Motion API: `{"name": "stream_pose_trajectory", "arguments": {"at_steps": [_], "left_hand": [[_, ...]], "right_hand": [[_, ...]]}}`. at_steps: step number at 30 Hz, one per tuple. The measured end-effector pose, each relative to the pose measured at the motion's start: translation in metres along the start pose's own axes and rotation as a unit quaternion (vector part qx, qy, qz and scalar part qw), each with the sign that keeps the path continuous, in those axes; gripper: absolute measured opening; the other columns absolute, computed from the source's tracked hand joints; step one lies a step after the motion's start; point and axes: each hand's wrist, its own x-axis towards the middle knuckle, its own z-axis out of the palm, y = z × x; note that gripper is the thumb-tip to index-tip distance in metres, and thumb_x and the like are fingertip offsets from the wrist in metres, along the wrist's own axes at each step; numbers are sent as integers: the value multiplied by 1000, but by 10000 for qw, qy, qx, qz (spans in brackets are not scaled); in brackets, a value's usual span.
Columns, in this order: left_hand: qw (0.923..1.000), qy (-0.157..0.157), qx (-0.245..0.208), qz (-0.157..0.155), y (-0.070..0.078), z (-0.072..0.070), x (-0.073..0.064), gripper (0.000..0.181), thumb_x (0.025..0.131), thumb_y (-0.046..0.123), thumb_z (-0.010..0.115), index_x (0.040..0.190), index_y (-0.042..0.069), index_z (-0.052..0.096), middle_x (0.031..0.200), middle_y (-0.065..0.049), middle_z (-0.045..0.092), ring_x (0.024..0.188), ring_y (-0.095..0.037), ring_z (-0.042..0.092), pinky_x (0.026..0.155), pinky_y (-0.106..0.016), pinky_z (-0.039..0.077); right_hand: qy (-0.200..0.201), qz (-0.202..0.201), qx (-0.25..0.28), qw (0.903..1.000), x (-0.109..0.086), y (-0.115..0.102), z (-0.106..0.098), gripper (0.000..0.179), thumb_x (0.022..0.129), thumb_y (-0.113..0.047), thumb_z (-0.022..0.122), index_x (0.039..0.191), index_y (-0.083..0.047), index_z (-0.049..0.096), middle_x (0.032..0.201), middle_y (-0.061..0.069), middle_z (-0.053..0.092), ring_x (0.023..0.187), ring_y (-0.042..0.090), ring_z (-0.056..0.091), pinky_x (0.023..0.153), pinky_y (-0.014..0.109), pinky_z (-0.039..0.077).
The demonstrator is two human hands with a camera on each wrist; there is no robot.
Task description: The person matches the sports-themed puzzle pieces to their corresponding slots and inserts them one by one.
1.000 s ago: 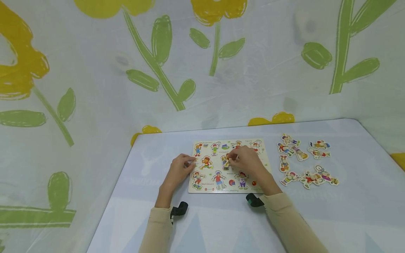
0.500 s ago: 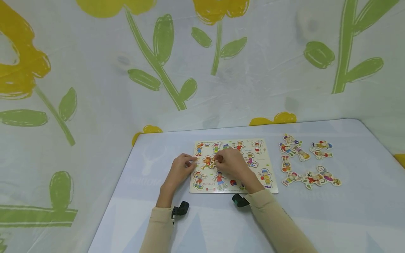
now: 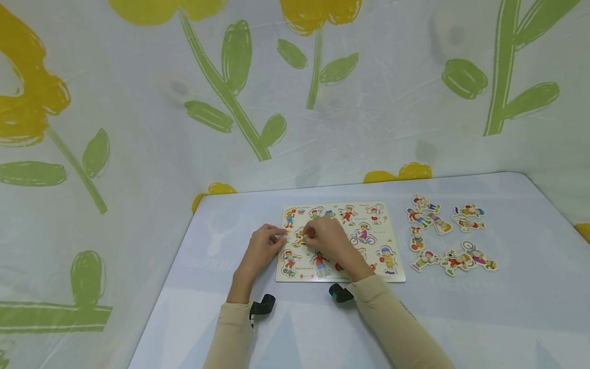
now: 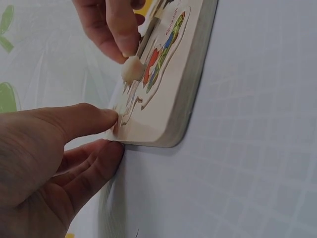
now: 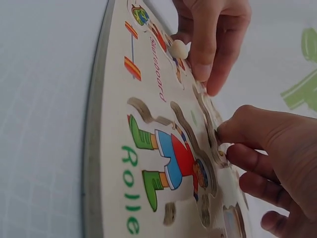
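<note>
A wooden peg puzzle board [image 3: 397, 277] with printed sports figures lies on the table. My left hand [image 3: 262, 243] holds its left edge, thumb on top and fingers below, as the left wrist view shows. My right hand [image 3: 329, 238] pinches a small puzzle piece [image 3: 298, 240] over the middle-left recess; the fingers hide much of the piece. Whether it lies fully flat there, I cannot tell. Beside that recess, a skateboarder piece [image 3: 289, 264] sits in the board, its pale knob [image 4: 132, 69] standing up. The roller-skater recess [image 5: 173, 163] holds no piece.
Several loose figure pieces lie to the right of the board, among them a tennis figure [image 3: 479, 258] and a pair at the upper right, with a baseball-cap figure [image 3: 469, 210]. A flower-patterned cloth [image 3: 350, 133] hangs behind the table [image 3: 461, 318].
My right hand has moved left across the board with the puzzle piece, from the middle column to the middle-left recess. The left hand stays at the board's edge.
</note>
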Motion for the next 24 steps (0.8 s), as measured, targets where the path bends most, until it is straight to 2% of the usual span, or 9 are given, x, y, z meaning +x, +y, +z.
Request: {"name": "stream_pose_trajectory", "arguments": {"at_steps": [11,24], "left_hand": [[10000,-47,-8,-31,1,-1,0,27,88,16,72,114,8,73,107,-7,66,82,-13,59,69,-23,47],[10000,-28,50,-66,2,-2,0,27,89,17,72,114,9,73,108,-7,66,82,-13,59,69,-23,46]], "right_hand": [[-41,-37,-99,9999,5,-5,3,8,85,-22,72,90,-19,77,81,-7,71,79,10,59,84,34,46],[-219,38,-115,9997,7,-8,5,9,86,-23,72,92,-19,77,80,-8,70,77,9,56,79,31,46]]}}
